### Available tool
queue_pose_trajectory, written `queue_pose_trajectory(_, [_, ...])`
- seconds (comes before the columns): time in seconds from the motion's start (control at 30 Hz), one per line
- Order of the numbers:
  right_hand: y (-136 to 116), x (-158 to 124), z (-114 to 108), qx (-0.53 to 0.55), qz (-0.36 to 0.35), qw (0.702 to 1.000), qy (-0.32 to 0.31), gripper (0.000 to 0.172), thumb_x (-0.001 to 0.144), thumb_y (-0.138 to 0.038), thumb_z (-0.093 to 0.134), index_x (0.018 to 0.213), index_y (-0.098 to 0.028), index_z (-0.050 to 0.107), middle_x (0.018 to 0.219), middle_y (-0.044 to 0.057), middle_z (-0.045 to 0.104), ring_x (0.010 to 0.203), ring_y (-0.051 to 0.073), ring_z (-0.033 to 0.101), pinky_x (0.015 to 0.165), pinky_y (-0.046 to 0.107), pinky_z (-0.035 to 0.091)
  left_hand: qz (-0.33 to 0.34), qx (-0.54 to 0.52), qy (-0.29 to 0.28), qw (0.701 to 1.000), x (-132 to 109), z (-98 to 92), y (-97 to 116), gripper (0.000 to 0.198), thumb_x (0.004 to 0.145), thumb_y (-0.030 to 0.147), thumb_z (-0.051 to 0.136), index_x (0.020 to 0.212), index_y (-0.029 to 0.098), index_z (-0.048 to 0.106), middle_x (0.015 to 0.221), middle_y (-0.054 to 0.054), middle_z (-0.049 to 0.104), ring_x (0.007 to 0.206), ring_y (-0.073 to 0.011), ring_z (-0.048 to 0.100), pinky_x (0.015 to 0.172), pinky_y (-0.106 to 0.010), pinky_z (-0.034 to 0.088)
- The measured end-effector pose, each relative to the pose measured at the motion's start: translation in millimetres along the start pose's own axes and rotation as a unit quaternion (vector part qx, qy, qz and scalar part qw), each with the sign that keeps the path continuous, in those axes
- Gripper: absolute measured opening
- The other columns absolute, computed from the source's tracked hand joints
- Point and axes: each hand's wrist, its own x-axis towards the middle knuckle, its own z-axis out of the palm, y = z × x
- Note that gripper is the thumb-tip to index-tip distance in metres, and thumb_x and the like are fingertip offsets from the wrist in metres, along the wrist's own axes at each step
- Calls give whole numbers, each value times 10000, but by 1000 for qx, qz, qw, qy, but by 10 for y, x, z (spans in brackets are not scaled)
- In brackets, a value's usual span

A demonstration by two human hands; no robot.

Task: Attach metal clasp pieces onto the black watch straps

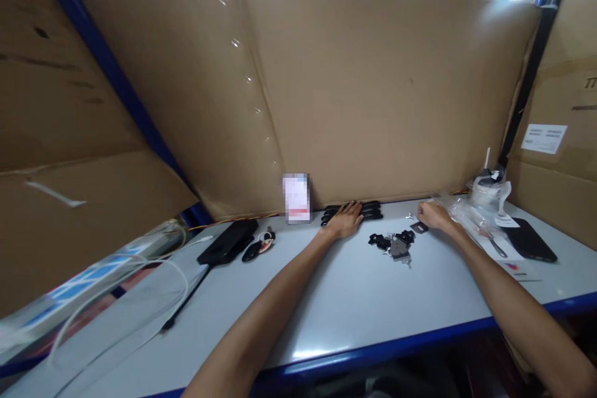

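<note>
My left hand (346, 220) lies with its fingers stretched out over several long black handle-like pieces (372, 214), stacked side by side against the cardboard. To the right, my right hand (433, 214) is closed, its fingers curled down at the table. What it holds, if anything, is hidden. Right beside it are a small dark flat plate (419, 227) and a small silver screw (410, 216). Between the two arms lies a loose pile of small black parts (382, 240), dark plates (400, 250) and small metal bits.
Toward the left are a black case (228, 242), keys with a fob (252, 252) and white cables (180, 270). A blurred upright card (297, 199) leans on the cardboard wall (373, 93). A phone (532, 240), clear plastic bags (471, 214) and a wrapped cup (487, 189) occupy the right.
</note>
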Motion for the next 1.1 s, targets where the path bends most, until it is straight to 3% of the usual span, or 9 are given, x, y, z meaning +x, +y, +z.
queue_pose_trajectory(0.83, [-65, -86, -107, -3, -6, 1000, -5, 235, 875, -213, 555, 1027, -160, 726, 1072, 142, 733, 964, 222, 678, 691, 241, 388, 19, -4, 15, 1000, 69, 38, 37, 608, 1007, 409, 235, 1527, 114, 347, 1619, -137, 288, 1522, -253, 172, 1220, -467, 167])
queue_pose_trajectory(1.0, [-111, -119, -146, 0, -10, 1000, -3, 230, 868, -193, 554, 979, -153, 752, 1027, 150, 745, 928, 219, 693, 703, 238, 407, 4, -25, 25, 999, 28, -110, 41, 591, 1009, 368, 220, 1527, 107, 335, 1621, -142, 274, 1520, -234, 180, 1219, -470, 182])
queue_pose_trajectory(1.1, [-149, -129, -155, 6, -18, 1000, 1, 235, 886, -235, 556, 993, -163, 753, 1047, 151, 744, 961, 229, 690, 723, 241, 415, -9, -53, 56, 997, -126, -229, 85, 601, 1011, 364, 197, 1516, 74, 348, 1611, -154, 296, 1514, -225, 207, 1223, -436, 198])
